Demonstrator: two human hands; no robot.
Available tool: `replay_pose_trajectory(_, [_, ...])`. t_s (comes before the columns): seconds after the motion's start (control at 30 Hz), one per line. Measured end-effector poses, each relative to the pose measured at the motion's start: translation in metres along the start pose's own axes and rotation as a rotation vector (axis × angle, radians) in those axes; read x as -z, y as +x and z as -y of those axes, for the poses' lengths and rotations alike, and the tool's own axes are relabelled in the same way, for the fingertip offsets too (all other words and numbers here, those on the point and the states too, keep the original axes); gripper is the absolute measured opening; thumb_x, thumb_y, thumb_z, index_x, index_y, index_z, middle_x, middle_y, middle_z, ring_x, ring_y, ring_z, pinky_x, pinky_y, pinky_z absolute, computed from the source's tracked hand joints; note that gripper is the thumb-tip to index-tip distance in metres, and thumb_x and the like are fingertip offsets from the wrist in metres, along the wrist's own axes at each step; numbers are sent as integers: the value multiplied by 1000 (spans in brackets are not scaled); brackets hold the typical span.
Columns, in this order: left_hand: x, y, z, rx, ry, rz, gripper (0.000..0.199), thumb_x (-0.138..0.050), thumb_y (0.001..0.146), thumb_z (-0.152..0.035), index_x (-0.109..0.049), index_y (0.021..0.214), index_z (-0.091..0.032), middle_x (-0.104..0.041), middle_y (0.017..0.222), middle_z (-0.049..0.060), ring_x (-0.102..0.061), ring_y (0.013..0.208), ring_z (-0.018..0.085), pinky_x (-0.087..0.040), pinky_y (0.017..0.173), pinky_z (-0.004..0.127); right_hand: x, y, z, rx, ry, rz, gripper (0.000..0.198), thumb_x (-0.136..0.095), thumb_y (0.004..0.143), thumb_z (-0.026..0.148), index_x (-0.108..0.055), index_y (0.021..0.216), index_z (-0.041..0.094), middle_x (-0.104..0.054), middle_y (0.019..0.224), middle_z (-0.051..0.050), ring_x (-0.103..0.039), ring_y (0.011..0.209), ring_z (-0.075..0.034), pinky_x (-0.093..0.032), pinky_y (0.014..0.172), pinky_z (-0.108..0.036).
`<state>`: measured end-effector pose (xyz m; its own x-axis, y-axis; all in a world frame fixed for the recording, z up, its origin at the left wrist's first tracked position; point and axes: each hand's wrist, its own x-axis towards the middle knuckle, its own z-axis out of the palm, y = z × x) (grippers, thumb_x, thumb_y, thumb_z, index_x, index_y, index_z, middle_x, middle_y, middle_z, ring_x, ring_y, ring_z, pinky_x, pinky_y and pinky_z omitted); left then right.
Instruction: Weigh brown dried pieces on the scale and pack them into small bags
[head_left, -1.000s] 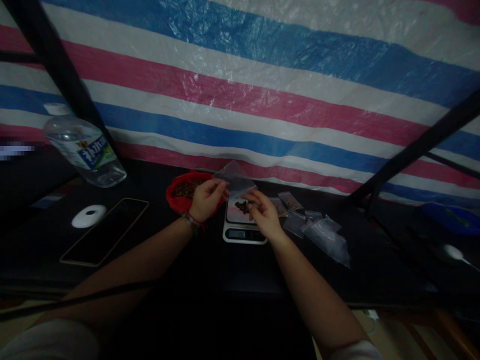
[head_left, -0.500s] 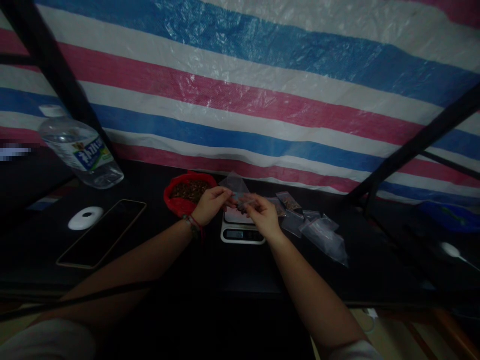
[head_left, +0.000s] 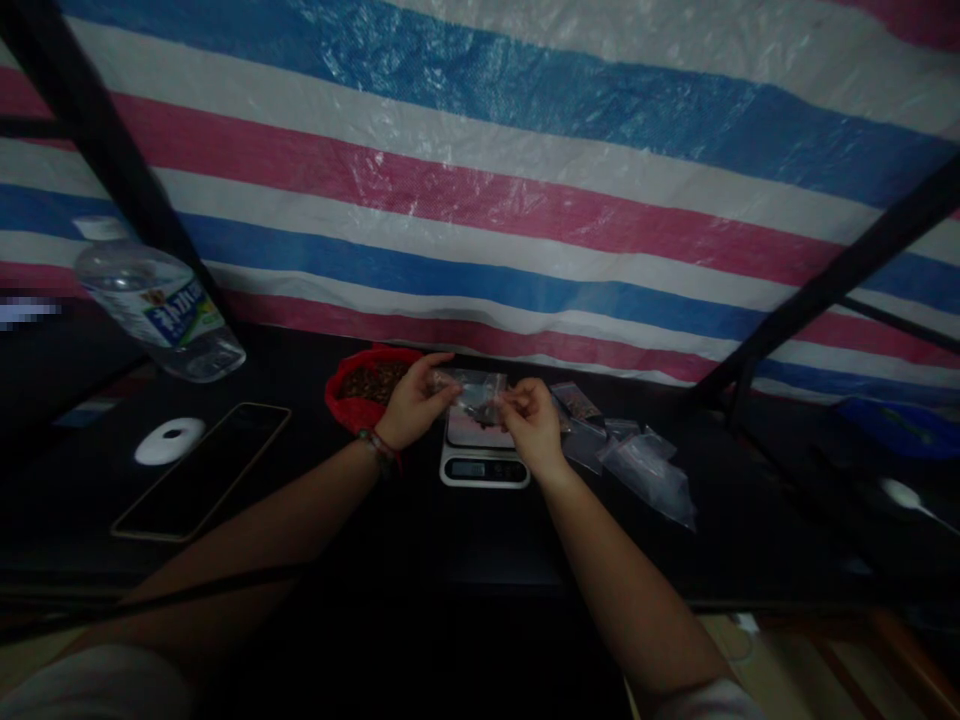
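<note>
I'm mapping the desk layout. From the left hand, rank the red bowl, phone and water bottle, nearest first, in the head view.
1. Red bowl: just left of the left hand.
2. Phone: farther left, lying flat.
3. Water bottle: far left, at the back.

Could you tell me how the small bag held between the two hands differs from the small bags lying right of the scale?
The held bag hangs above the scale, pinched by the left hand and right hand; the loose bags lie flat on the table. The held bag shows dark pieces inside; the nearest loose bags look empty. All are small and clear.
</note>
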<state>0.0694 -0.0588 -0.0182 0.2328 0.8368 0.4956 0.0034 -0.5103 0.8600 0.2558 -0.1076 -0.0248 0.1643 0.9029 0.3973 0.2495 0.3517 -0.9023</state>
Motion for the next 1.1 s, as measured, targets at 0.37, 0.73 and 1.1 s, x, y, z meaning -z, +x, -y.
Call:
replay_pose_trajectory(0.37, [3, 6, 2, 110, -97, 65, 56, -66, 77, -36, -49, 126, -15, -66, 77, 3, -63, 65, 14, -51, 61, 25, 13, 5, 13, 165, -138, 75, 18, -59, 80, 28, -72, 91, 24, -70, 89, -4, -64, 81, -18, -53, 74, -32])
replay_pose_trajectory(0.73, [-2, 12, 5, -338, 638, 588, 24, -54, 86, -25, -69, 104, -20, -65, 112, 9, -59, 103, 22, -45, 93, 38, 37, 22, 1, 107, -52, -399, 55, -61, 78, 34, -52, 129, 19, -59, 72, 0, -48, 48, -10, -45, 48, -25])
replay_pose_trajectory(1.1, [-12, 19, 9, -256, 710, 645, 17, -54, 88, -25, -69, 93, -19, -67, 93, 6, -60, 91, 18, -47, 84, 29, 36, 20, -1, 195, -170, -381, 47, -59, 80, 34, -57, 125, 22, -65, 88, -4, -53, 57, -11, -47, 56, -26])
